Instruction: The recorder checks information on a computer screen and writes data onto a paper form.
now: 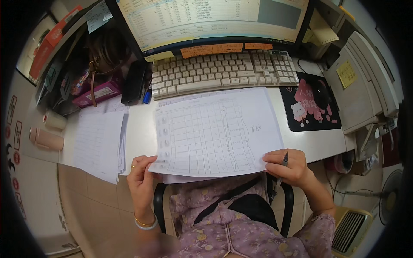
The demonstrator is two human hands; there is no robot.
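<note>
A printed table sheet (pixel 202 137) with handwritten lines and marks lies over other papers at the desk's front edge. My left hand (pixel 141 178) pinches its lower left corner between thumb and fingers. At the lower right corner, my right hand (pixel 288 167) grips the same sheet, with a dark pen (pixel 282 174) also held among its fingers. The sheet's near edge reaches past the desk edge, above my lap. Another sheet (pixel 185 178) shows just beneath it.
Behind the sheet stand a keyboard (pixel 223 73) and a monitor (pixel 206 21). A mouse (pixel 321 98) rests on a dark mouse pad (pixel 303 122) at right, beside a printer (pixel 359 77). A paper stack (pixel 97 142), a pink cup (pixel 47 138) and a blue marker (pixel 147 96) are at left.
</note>
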